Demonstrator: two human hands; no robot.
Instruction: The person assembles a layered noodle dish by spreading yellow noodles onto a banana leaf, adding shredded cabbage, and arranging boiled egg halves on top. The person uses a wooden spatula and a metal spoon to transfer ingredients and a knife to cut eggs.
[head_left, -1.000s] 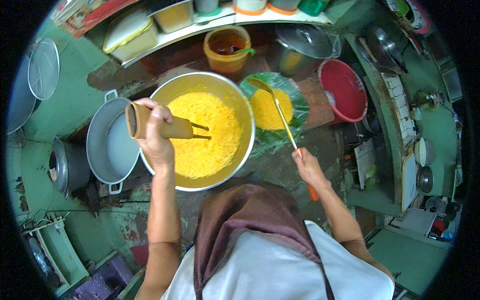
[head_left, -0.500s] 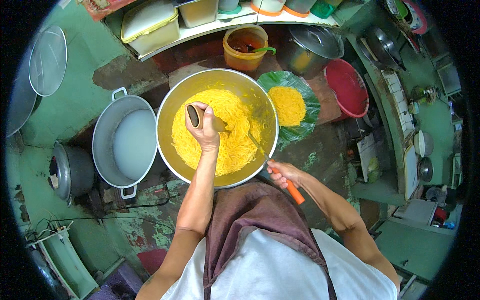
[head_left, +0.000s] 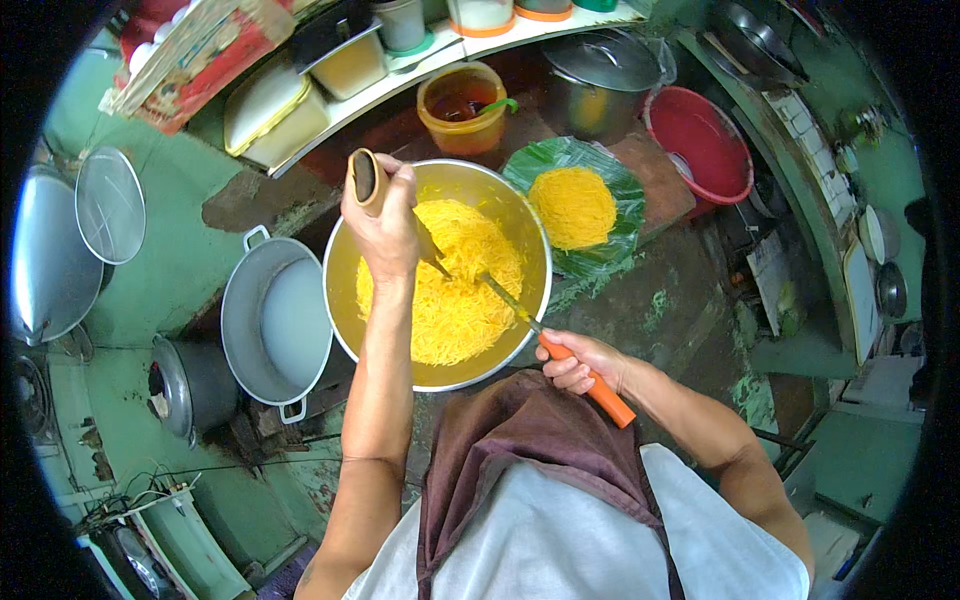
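Observation:
A wide metal bowl (head_left: 342, 280) in front of me holds a heap of yellow noodle-like strands (head_left: 455, 325). My left hand (head_left: 388, 235) is closed around the thick, hollow-ended tan handle of a tool (head_left: 367, 190), its darker lower end reaching down into the strands. My right hand (head_left: 580, 362) grips the orange handle of a long metal spatula (head_left: 612, 402). The spatula's shaft slants up and left over the bowl's rim, and its tip is buried in the strands. The two tools meet the heap close together, near its middle.
Right of the bowl, more yellow strands (head_left: 572, 207) lie on a green leaf (head_left: 627, 190). A two-handled pot (head_left: 238, 320) of cloudy liquid stands left. Behind are an orange tub (head_left: 462, 132) with dark red contents, a lidded pot (head_left: 600, 110) and a red basin (head_left: 735, 165).
The view has shifted, so the surroundings sit differently. My left hand has moved up and left over the bowl with its tool raised. My right hand still holds the spatula in the strands.

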